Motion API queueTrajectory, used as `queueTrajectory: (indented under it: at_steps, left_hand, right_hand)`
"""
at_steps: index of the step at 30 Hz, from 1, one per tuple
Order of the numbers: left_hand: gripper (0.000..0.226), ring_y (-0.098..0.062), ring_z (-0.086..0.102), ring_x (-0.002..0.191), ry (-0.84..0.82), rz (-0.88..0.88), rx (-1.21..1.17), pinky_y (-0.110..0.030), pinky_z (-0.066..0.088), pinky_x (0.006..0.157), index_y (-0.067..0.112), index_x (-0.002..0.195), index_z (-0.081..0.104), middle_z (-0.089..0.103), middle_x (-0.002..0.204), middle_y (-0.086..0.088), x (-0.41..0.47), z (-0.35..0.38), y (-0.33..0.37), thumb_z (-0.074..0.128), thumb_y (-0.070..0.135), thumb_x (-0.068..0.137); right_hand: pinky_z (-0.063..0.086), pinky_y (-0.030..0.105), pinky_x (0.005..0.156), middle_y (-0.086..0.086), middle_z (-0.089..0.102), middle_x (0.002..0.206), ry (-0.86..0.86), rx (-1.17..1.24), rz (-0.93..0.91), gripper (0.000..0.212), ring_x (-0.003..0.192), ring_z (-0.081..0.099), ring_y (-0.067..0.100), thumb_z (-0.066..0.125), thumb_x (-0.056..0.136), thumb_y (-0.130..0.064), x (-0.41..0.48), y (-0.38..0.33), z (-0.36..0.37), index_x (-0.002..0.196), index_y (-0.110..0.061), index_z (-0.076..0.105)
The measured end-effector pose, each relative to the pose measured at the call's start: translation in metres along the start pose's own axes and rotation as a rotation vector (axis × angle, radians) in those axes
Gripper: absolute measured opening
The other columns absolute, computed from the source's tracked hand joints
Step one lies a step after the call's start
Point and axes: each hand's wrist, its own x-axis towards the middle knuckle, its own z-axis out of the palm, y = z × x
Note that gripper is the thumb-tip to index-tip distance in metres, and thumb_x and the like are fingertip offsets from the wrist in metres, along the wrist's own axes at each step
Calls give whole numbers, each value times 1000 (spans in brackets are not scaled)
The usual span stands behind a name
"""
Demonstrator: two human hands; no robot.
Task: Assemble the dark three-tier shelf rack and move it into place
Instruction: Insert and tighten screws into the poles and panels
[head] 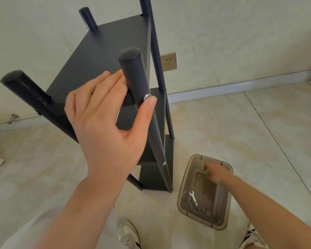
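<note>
**Dark metal three-tier shelf rack [106,51], upright on the pale tiled floor [258,132] close to the wall.**
All three shelves sit on four posts; judged nearly assembled, with bolt tightening and moving left. The left hand [104,123] grips the round dark post [133,74], thumb on a silver bolt head [146,97]. The right hand [216,174] reaches, fingers bunched, into a translucent brown plastic bin [221,221] holding a small silver wrench [193,197]; whether it holds anything cannot be told. The bin lies beside the rack's foot.

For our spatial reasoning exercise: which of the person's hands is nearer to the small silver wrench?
Right. The right hand is inside the clear bin, just beyond the wrench; the left hand grips the rack post, up away from the bin.
</note>
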Motion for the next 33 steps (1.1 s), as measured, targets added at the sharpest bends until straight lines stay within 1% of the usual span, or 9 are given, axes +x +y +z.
queueTrajectory:
  at_steps: [7, 10, 12, 14, 16, 22, 25, 30, 33]
  left_hand:
    - [40, -25, 57, 120, -3, -25, 2, -41, 32, 104, 12, 110, 74, 70, 116, 3, -1, 1, -2, 55, 45, 100]
    - [39, -25, 57, 119, -2, -8, -7, -38, 32, 103, 12, 109, 74, 71, 114, 2, 0, 1, -2, 55, 44, 100]
    - [40, -23, 57, 119, 6, -13, -14, -36, 31, 103, 13, 110, 74, 70, 115, 4, 0, 1, -2, 54, 45, 100]
    - [41, -22, 56, 119, 14, -16, -10, -36, 31, 103, 13, 109, 74, 70, 115, 5, -1, 2, -2, 53, 46, 100]
    - [40, -21, 55, 120, 14, -8, -15, -37, 32, 103, 13, 110, 74, 71, 115, 4, -1, 2, -3, 54, 46, 100]
    - [35, -22, 57, 122, 18, -19, -43, -36, 30, 106, 17, 113, 74, 69, 119, 7, 0, 0, -2, 60, 44, 96]
    - [37, -23, 58, 124, 8, -21, -42, -37, 30, 107, 16, 116, 73, 69, 120, 7, 1, -1, -3, 61, 44, 95]
    - [42, -21, 57, 127, -8, -34, -41, -30, 26, 108, 18, 121, 72, 67, 124, 10, 1, -7, -8, 59, 48, 95]
    - [46, -18, 55, 129, -26, -51, -44, -30, 26, 109, 20, 123, 72, 69, 126, 7, 2, -10, -12, 54, 52, 96]
  right_hand:
    - [47, 31, 92, 8, 59, 132, 106, -134, 144, 33, 120, 58, 25, 44, 97, -4, 10, 45, -45, 127, -14, 55]
    - [46, 35, 71, 10, 64, 91, 131, -117, 191, 22, 83, 57, 29, 49, 86, 3, 7, 57, -64, 78, -16, 56]
    - [46, 38, 62, 15, 58, 73, 183, -15, 222, 22, 75, 54, 39, 52, 82, 3, 4, 56, -71, 64, -10, 53]
    - [54, 44, 69, 20, 68, 86, 287, 126, 196, 14, 89, 64, 41, 55, 87, -4, 1, 48, -76, 82, 0, 68]
    - [53, 42, 70, 15, 70, 84, 382, 329, 117, 16, 86, 67, 34, 59, 92, -12, -3, 28, -81, 86, -2, 69]
    - [48, 19, 70, -2, 69, 84, 581, 951, -50, 15, 80, 65, 11, 64, 95, -32, -36, -93, -112, 94, -16, 66]
    - [53, 22, 76, -3, 67, 82, 595, 1085, -142, 18, 78, 65, 10, 57, 98, -35, -56, -151, -121, 93, -18, 63]
    - [45, 13, 59, -4, 59, 77, 629, 1187, -137, 17, 67, 58, 7, 54, 99, -36, -78, -189, -121, 89, -22, 55]
    - [55, 26, 71, 2, 61, 85, 525, 1340, -20, 19, 77, 63, 15, 47, 103, -33, -81, -191, -118, 94, -18, 53]
